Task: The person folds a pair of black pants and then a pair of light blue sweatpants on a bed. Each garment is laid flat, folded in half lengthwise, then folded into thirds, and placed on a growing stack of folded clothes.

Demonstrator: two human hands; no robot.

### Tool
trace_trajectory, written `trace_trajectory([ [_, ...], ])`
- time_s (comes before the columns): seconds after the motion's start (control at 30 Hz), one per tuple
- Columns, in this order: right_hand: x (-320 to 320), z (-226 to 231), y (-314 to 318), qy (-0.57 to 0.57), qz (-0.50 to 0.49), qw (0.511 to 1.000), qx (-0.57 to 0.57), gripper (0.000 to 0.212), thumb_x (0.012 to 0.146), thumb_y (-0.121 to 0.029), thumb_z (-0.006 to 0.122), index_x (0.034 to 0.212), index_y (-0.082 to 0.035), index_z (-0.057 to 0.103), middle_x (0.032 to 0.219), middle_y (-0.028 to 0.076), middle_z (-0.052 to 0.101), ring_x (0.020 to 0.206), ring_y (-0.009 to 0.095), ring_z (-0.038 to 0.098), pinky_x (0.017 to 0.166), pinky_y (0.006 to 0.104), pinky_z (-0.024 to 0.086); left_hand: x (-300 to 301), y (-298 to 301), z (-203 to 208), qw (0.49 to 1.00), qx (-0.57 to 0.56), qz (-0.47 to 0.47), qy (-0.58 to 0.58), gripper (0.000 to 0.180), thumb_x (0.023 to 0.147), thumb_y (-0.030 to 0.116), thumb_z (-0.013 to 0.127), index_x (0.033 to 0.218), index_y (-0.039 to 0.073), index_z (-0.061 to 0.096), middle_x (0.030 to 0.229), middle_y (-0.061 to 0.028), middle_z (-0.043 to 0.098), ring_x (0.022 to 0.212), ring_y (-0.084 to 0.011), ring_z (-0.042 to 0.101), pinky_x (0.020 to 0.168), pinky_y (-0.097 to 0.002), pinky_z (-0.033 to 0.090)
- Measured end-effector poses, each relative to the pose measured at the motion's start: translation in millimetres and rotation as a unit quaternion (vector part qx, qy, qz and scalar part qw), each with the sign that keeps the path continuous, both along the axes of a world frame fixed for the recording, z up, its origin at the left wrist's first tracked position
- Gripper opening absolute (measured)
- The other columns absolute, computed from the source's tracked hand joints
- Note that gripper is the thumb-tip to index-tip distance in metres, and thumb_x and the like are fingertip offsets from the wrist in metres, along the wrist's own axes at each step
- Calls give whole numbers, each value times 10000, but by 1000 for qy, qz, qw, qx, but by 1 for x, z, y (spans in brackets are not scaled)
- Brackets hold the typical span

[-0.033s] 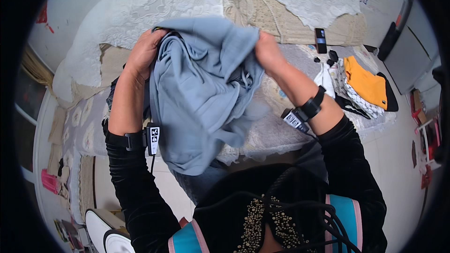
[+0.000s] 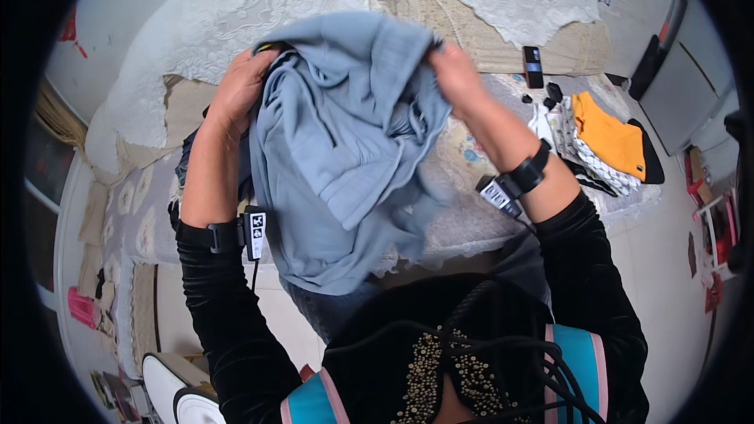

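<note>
The blue-grey garment (image 2: pixel 338 149) hangs above the front edge of the sofa (image 2: pixel 145 220), held at two separated points, apparently to keep its upper edge spread. The left hand (image 2: pixel 245 82) pinches one upper corner, fingers closed on cloth; the right hand (image 2: pixel 455 78) grips the opposite side, fingertips blurred. Folded clothes (image 2: pixel 609 141) lie on the sofa's right end.

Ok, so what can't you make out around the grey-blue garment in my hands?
All in the head view:
- Grey-blue garment: full shape hidden by its own folds; lower right edge blurred.
- Left hand: fingers partly hidden by the fabric.
- Right hand: fingers partly hidden by the fabric, and blurred.
- Dark cloth: mostly hidden behind the left forearm and garment.
- Phone: screen too small to read.
</note>
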State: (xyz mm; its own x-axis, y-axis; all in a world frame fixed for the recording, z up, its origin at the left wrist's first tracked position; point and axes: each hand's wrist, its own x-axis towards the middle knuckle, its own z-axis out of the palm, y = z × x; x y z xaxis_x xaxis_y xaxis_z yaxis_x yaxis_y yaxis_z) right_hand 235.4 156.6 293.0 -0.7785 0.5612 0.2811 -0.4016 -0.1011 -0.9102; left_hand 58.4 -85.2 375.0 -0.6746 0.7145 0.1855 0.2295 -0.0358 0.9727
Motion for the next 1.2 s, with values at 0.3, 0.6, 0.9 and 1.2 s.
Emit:
trace_trajectory([
  [0.3, 68, 83, 40, -27, 28, 997, 71, 235, 948, -155, 588, 1072, 31, 657, 961, 91, 706, 803, 175, 685, 728, 305, 568, 21, 24, -4, 979, 28, 2, 203, 253, 929, 161, 564, 1121, 11, 633, 977, -16, 658, 896, -92, 573, 835, -252, 461],
  [0.6, 56, 35, 29, -88, 64, 994, -13, 215, 926, -98, 587, 1049, 53, 677, 943, 141, 723, 779, 228, 711, 705, 340, 590, 102, 52, -62, 764, 148, -3, 628, 744, 676, 110, 680, 1386, 60, 460, 1170, -172, 611, 1081, -324, 601, 893, -391, 495],
  [0.9, 77, -28, 36, -192, -124, 863, 450, 576, 709, -338, 831, 1181, -69, 640, 861, 119, 662, 830, 247, 645, 762, 370, 507, 77, 65, -60, 969, 93, -66, 221, 142, 942, 93, 586, 1066, 45, 637, 770, 65, 584, 688, -20, 482, 630, -204, 424],
  [1.2, 126, -76, 17, -446, -115, 716, 525, 578, 774, -239, 766, 1300, -112, 563, 1114, 194, 660, 1073, 360, 624, 909, 447, 510, 60, 53, -43, 960, -5, -5, 280, 130, 957, 150, 479, 949, 55, 567, 785, 50, 493, 721, -57, 412, 654, -224, 368],
])
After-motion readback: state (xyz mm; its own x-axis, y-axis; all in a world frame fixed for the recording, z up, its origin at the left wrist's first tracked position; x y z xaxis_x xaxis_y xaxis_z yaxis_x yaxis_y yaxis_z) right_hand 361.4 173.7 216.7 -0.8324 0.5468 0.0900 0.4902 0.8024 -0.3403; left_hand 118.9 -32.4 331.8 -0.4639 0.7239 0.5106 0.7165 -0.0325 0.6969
